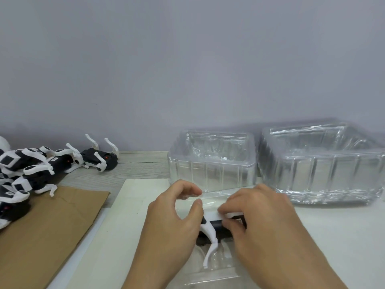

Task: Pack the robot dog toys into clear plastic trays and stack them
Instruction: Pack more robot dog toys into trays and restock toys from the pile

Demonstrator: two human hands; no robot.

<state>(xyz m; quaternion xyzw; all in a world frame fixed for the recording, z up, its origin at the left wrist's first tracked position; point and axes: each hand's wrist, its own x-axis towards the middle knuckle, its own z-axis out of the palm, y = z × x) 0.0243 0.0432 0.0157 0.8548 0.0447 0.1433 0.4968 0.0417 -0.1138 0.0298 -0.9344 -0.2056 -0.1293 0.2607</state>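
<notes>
Both hands work one toy in a clear tray between them: right hand grips its body, left hand curls beside it, thumb near the leg. Toy labels too blurred to read. Empty trays beyond, loose toys far left.
</notes>
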